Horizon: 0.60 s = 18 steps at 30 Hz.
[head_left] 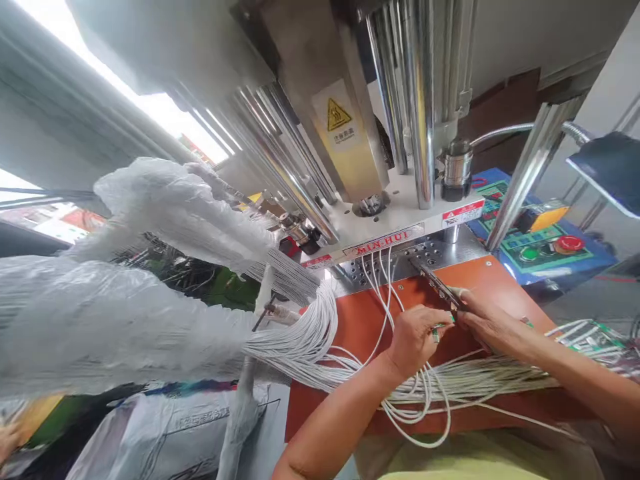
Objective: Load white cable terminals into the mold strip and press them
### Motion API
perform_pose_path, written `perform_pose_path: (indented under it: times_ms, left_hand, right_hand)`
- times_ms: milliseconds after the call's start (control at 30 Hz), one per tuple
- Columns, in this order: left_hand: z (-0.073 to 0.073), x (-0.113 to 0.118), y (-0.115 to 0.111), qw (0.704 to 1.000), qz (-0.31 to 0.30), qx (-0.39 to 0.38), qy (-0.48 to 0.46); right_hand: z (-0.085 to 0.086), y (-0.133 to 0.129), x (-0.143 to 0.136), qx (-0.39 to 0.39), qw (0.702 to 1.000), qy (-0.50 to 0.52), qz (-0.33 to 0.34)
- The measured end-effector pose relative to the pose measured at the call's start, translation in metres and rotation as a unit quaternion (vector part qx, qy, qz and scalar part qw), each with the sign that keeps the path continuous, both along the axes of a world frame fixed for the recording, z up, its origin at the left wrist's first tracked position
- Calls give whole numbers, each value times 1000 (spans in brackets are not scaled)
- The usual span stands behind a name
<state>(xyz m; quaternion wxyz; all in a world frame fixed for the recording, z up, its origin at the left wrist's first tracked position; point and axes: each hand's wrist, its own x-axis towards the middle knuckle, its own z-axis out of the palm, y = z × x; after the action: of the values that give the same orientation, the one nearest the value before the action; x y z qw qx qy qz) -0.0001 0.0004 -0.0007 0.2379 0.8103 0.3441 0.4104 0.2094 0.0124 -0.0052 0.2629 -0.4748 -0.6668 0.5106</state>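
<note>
My right hand (pixel 483 319) grips the near end of a narrow dark metal mould bar (pixel 438 287), whose far end points toward the press. Close beside it, my left hand (pixel 415 337) is pinched on a small green circuit board (pixel 437 333). The board sits by the bar's near end; whether it touches the bar is hidden by my fingers. Below my hands, loose white cables (pixel 425 400) loop over the orange-red work board (pixel 357 327). Several more white cables run up under the press plate (pixel 390 241).
A press with steel columns (pixel 425 133) and a heat-warning label stands ahead. A blue control box (pixel 560 247) with green and red buttons is at the right. Plastic-wrapped cable bundles (pixel 150 327) fill the left. Cable ends with green boards (pixel 595 340) lie at far right.
</note>
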Motion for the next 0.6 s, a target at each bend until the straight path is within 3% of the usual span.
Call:
perform_pose_path:
  times_ms: [200, 400, 600]
  left_hand:
    - [-3, 1, 4, 1000, -23, -10, 18]
    - [-5, 3, 6, 1000, -11, -10, 24]
    - [-4, 1, 6, 999, -15, -34, 28]
  right_hand:
    - [-10, 0, 1, -32, 998, 46, 10]
    - [-12, -2, 1, -43, 999, 0, 0]
    - [-38, 2, -3, 14, 997, -68, -24]
